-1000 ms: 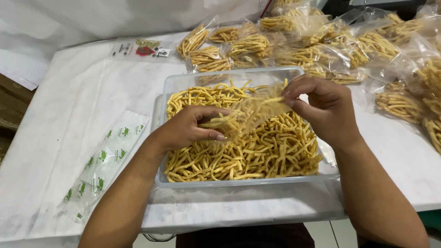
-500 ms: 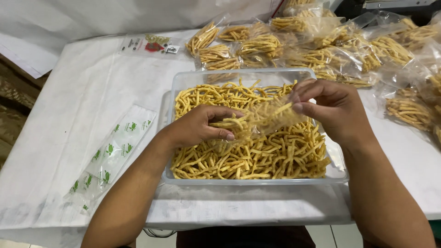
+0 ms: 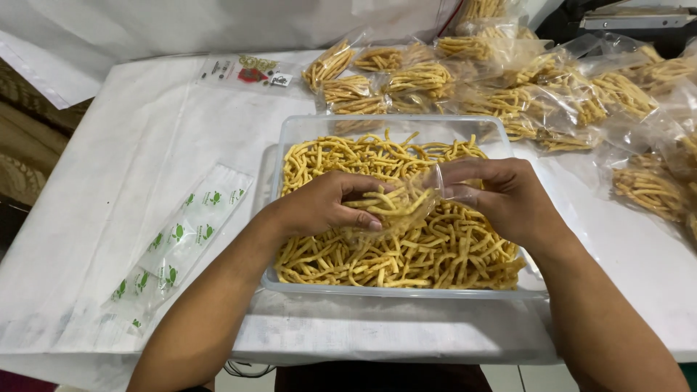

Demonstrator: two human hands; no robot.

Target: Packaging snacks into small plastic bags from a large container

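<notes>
Clear bag (image 3: pixel 406 203) — part-filled, yellow sticks | tub (image 3: pixel 392 127) — heaped sticks

Your left hand (image 3: pixel 323 207) is curling palm-down, fingers pinching inward. Your right hand (image 3: pixel 501 196) is facing it, fingertips pinched close together, both forearms angling in from below.

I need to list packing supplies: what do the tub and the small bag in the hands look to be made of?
The tub looks like rigid, slightly frosted clear plastic: the yellow snack sticks show through its walls. The small bag, held by the left hand and right hand, seems thin glossy plastic film, since it crinkles and glints and sticks show through.
</notes>
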